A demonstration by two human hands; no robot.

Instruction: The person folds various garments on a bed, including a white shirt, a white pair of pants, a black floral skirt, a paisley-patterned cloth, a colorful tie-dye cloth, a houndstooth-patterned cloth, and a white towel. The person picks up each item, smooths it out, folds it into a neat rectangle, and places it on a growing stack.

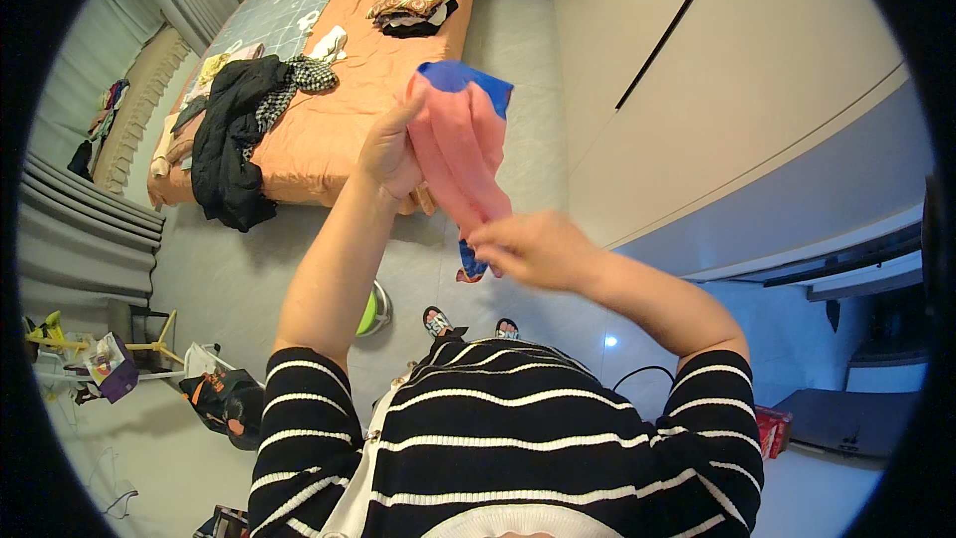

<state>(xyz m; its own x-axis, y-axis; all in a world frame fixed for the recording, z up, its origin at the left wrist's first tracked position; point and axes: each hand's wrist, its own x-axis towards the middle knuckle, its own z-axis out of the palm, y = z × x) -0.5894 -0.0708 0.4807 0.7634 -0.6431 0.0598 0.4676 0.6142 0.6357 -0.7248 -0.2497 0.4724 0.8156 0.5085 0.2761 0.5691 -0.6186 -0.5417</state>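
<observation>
A pink garment with blue ends [456, 139] hangs in loose lengthwise folds in front of me, held off the floor. My left hand [393, 151] grips its upper left side, thumb in front; the other fingers are partly hidden behind the cloth. Lower down, my right hand [538, 247] is closed in a pinch on the gathered fabric and looks slightly blurred. A blue tip dangles just below that pinch. What kind of garment it is, I cannot tell.
Ahead stands a bed with an orange sheet [329, 154]. A black jacket [234, 130] droops over its near edge, and a folded clothes pile [410, 12] lies farther back. Pale wardrobe doors [687, 90] line the right. A green-rimmed bin [374, 309] stands near my feet.
</observation>
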